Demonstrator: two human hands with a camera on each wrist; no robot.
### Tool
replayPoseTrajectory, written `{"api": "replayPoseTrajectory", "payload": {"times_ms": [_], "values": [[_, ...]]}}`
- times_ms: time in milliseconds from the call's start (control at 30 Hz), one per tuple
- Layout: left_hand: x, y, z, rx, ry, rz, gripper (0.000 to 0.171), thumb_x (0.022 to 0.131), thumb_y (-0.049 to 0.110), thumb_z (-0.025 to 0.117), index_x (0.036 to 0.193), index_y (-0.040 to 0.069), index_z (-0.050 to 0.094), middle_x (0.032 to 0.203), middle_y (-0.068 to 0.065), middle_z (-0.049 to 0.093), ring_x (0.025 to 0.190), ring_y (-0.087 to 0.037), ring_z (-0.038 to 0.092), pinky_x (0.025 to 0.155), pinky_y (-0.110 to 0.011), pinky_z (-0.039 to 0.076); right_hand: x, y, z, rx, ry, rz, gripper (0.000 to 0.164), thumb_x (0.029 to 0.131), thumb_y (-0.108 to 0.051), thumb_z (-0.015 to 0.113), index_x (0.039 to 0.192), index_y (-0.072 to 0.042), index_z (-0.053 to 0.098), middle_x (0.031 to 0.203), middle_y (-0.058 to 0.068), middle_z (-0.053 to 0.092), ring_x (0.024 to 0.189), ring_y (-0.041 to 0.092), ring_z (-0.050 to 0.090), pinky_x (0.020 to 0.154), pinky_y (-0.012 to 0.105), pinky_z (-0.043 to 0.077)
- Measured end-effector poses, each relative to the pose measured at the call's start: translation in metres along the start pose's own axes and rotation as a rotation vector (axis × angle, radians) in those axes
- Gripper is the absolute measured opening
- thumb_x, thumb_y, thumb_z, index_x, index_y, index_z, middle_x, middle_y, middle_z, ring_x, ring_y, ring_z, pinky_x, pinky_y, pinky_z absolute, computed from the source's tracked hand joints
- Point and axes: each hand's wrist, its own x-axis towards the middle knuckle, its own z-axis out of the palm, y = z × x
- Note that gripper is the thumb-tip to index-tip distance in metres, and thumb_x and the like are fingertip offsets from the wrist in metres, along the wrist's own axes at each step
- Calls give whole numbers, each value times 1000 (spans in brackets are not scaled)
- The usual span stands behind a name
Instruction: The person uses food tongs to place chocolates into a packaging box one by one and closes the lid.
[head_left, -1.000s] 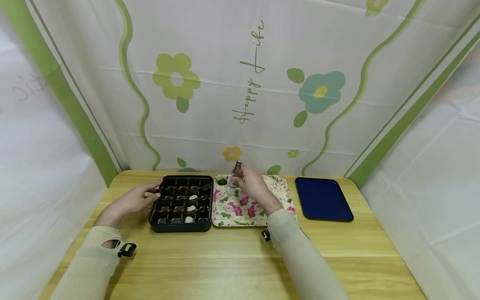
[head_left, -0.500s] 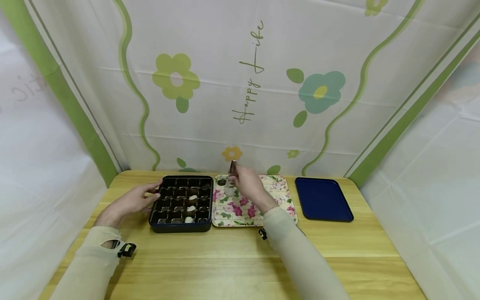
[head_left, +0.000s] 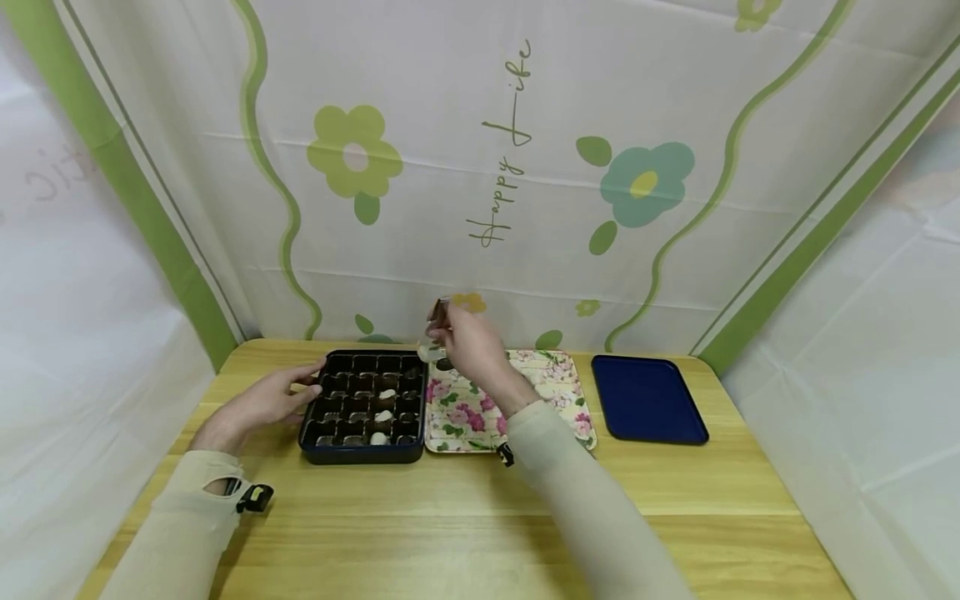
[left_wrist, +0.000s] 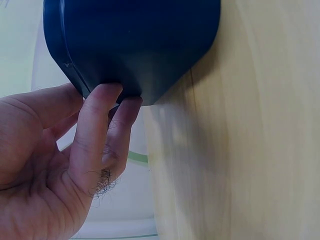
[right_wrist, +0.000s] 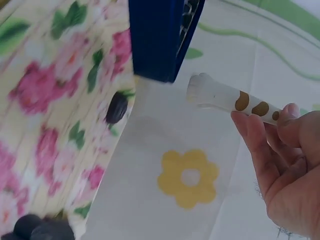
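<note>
My right hand [head_left: 472,346] grips small tongs [right_wrist: 250,102] with a row of oval holes and a pale, translucent tip end. A whitish piece shows at their tip, close to the right back corner of the dark blue divided box [head_left: 363,456]. Fingertips of my left hand [head_left: 273,396] touch the box's left side wall; the left wrist view shows them against that wall [left_wrist: 135,45]. Inside the box are white pieces [head_left: 383,416] in one column and dark pieces among the cells. A round dark piece [right_wrist: 117,107] lies on the floral tray [head_left: 465,446] beside the box.
A plain blue tray-like lid [head_left: 648,400] lies farther right on the wooden table [head_left: 450,525]. White curtain panels [head_left: 427,242] with flower prints stand behind and at both sides. The box and floral tray sit edge to edge.
My right hand has lifted the tongs from over the floral tray and moved them left and back, toward the box's right back corner. The left hand stays at the box.
</note>
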Motion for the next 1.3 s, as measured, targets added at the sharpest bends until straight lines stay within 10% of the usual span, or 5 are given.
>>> {"api": "replayPoseTrajectory", "payload": {"times_ms": [667, 1300], "values": [[1, -2, 2, -12, 5, -25, 66, 113, 18, 51, 169, 10, 18, 151, -38, 44, 57, -12, 49, 68, -35, 61, 18, -38, 53, -109, -52, -97, 22, 108, -35, 57, 123, -24, 68, 104, -10, 77, 82, 3, 70, 63, 16, 51], [0, 0, 1, -13, 2, -18, 66, 112, 17, 51, 169, 9, 18, 150, -37, 44, 58, -11, 48, 66, -34, 60, 16, -34, 56, -80, -113, -94, 27, 108, -42, 56, 125, -22, 63, 89, -6, 73, 60, 7, 61, 52, 22, 46]]}}
